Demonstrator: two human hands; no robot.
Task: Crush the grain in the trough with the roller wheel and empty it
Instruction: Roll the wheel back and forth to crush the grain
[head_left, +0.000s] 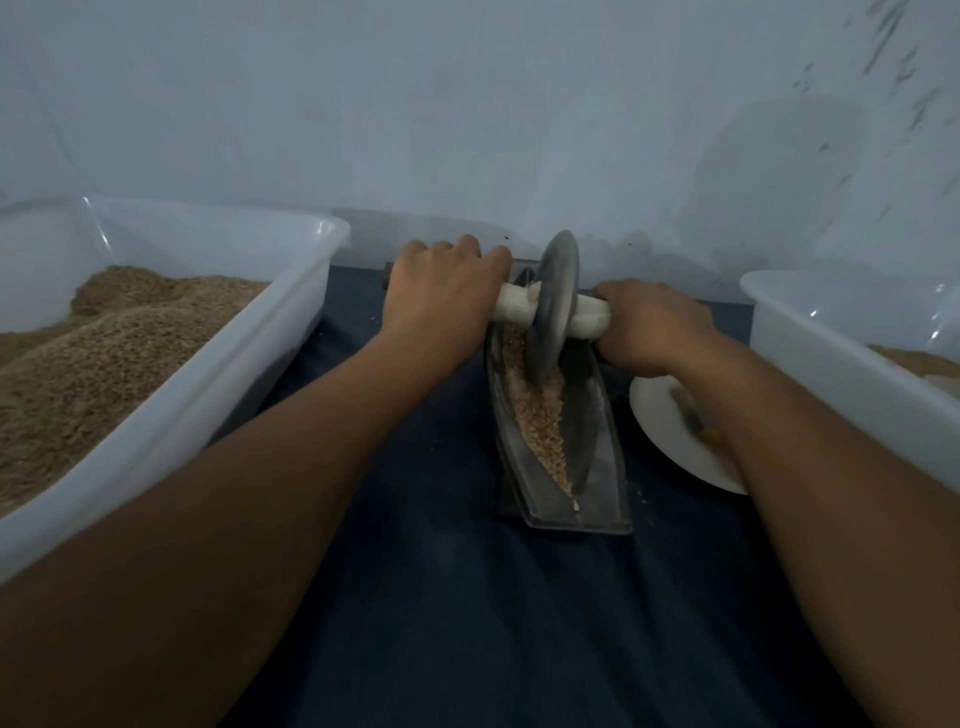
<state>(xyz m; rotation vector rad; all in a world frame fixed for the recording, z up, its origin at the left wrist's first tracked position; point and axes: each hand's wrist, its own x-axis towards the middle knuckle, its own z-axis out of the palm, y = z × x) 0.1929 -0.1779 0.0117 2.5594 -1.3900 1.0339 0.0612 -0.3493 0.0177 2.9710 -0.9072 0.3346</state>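
Big white tub (171, 332) heaped with grain on my left, a second tub (852, 364) right. Between them on the dark cloth, the trough (558, 462), crushed grain (540, 415) along its channel. Roller wheel (556, 306) stands upright at the far end; left hand (441, 301) and right hand (649, 327) each wrapped tight around its white handle (514, 306).

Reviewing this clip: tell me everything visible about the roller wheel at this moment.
The roller wheel is a thin, dark grey disc, metal by its look, standing on edge and tilted slightly. A pale axle handle runs through its hub. The left hand grips one end and the right hand the other. Its lower rim sits in the far half of the narrow trough, pressing into the tan grain. It stands between the two white tubs, on the dark cloth.
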